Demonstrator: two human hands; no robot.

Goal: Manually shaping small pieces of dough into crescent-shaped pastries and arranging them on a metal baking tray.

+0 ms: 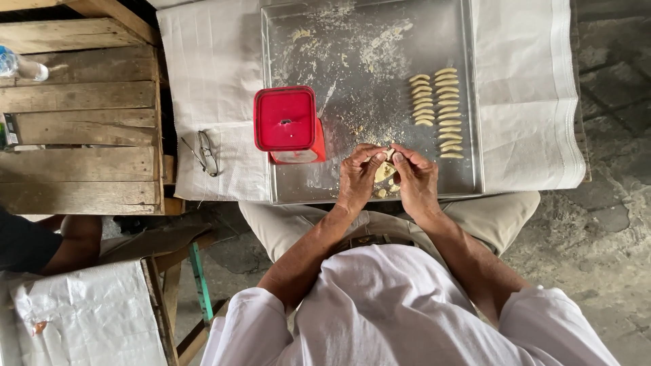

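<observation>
My left hand (359,175) and my right hand (415,177) meet over the near edge of a floured metal tray (352,54). Together their fingertips pinch a small pale piece of dough (384,171). A few dough scraps (382,193) lie on the tray just below the hands. Two neat rows of several shaped crescent dough pieces (436,112) lie on the tray to the right of and beyond my right hand. A red lidded plastic container (286,124) stands on the tray left of my left hand.
The tray rests on a white woven cloth (210,81), with folded eyeglasses (204,153) at its left. A wooden crate table (81,115) with a plastic bottle (20,66) stands at left. Another person's arm (64,244) shows at lower left. The concrete floor (610,203) lies at right.
</observation>
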